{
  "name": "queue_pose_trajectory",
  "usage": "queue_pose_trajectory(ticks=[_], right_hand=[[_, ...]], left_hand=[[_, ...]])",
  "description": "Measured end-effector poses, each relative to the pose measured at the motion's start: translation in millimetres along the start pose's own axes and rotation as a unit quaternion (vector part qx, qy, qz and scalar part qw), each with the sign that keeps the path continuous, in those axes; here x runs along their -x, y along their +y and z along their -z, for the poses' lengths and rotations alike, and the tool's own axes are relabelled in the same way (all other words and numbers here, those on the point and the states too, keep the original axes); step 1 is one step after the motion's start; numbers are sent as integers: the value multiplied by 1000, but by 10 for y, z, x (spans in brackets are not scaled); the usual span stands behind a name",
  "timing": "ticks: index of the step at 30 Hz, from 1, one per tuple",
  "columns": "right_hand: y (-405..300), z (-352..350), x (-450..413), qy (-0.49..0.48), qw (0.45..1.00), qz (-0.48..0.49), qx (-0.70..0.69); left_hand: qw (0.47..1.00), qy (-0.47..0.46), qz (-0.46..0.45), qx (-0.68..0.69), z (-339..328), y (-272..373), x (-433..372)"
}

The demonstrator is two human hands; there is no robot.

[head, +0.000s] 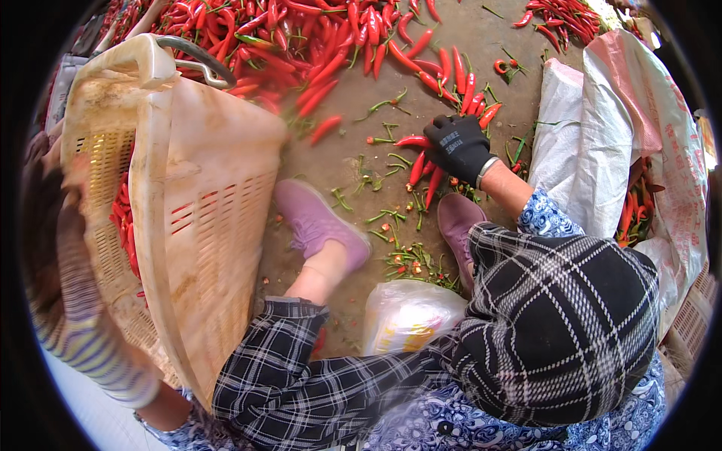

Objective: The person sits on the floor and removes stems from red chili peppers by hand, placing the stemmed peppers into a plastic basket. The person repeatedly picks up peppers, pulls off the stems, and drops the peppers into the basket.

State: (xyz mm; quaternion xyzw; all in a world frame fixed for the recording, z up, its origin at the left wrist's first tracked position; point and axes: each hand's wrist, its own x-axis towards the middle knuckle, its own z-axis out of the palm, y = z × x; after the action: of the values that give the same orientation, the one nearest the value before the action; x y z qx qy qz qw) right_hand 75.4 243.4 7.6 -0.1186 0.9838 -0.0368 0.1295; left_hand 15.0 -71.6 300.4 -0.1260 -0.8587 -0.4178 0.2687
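Note:
My right hand (459, 147), in a black glove, is closed around several red chili peppers (434, 186) low over the floor; their ends stick out below and left of it. At the far left, a striped cuff continues from my left forearm (166, 407) along the outer side of a plastic crate (203, 169); my left hand (48, 225) is dark and blurred, its fingers unclear. Red chilies (123, 217) show inside the tilted, stained crate. A large heap of red chilies (310, 34) lies ahead, a few blurred beside the crate's corner.
Green stems and trimmings (417, 262) litter the floor between my purple shoes (324, 225). A clear plastic bag (412, 315) lies near my legs. White woven sacks (603, 129) stand at the right, one with chilies inside. Another chili pile (564, 25) is at the upper right.

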Motion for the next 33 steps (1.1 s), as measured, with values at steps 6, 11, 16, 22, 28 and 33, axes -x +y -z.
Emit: queue_pose_trajectory(ticks=[6,11,16,22,28,33], right_hand=[[113,-24,-236,-18,999,39,-2],[372,-64,-134,56,943,-64,-321],[259,-64,-56,31,835,-121,-536],[38,87,66,-22,936,27,-349],[-260,93,227,60,946,82,-309],[-211,-21,143,-27,997,64,-37]], left_hand=[[817,-553,-11,-164,-1693,-509,489],[786,-519,96,-320,-2255,-1566,1367],[874,-406,80,-256,-2197,-1768,1575],[872,-432,150,173,-2179,-1241,1621],[743,-464,425,228,-2158,-1061,2354],[714,-194,614,275,-1914,-1210,2627]])
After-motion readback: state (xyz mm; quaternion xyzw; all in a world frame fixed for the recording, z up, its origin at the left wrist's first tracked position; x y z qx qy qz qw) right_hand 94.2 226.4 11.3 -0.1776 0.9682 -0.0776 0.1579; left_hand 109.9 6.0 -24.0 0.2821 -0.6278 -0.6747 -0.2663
